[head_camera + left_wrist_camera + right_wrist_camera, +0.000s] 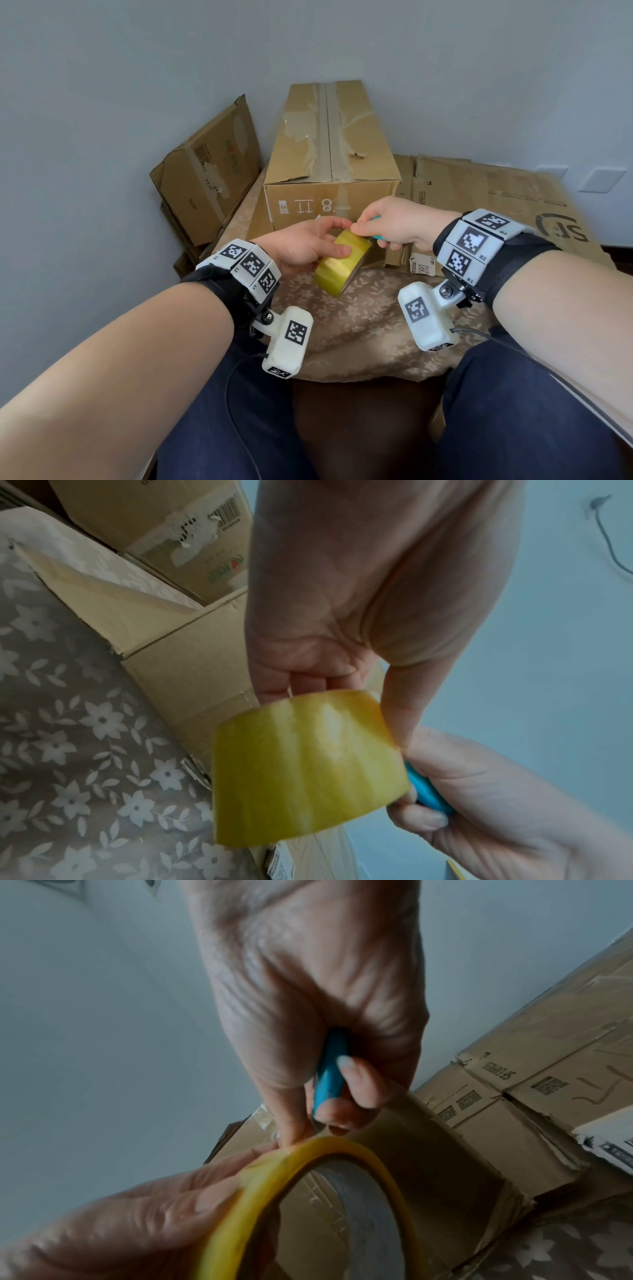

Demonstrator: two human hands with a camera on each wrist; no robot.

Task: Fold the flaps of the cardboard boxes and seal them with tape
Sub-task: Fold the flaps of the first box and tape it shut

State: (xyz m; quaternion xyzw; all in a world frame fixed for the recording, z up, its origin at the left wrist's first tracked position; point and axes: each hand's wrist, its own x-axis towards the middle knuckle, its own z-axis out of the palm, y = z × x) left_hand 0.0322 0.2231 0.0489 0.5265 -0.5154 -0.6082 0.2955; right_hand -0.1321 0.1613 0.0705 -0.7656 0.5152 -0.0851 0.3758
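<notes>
Here, the left hand (301, 245) gripped a roll of yellow tape (342, 262), thumb on the near face and fingers curled over the far rim, and held it in the air just in front of the tall cardboard box (330, 161). The left wrist view showed the roll's broad outer band (308, 767) with the thumb running down its right edge and the fingertips (308, 680) tucked behind the top. The right hand (400, 224) was closed round a small blue tool (376, 237), its handle clamped between palm and curled fingers; its thumb and forefinger met at the roll's upper rim, right beside the left forefinger. From the right wrist, the blue tool (330, 1069) pointed down toward the yellow rim (308, 1153), and the grey inner core (363, 1204) of the roll was visible. Whether a loose tape end was pinched there I could not tell.

The box stood on a cloth (359, 325) printed with pale flowers, its top flaps folded shut and a strip of old brown tape running along the middle seam, with torn patches on both sides. The near end face bore printed symbols and an 8. A flattened box (209, 171) leaned against the wall at the left, and more flattened cardboard (496, 202) lay to the right.
</notes>
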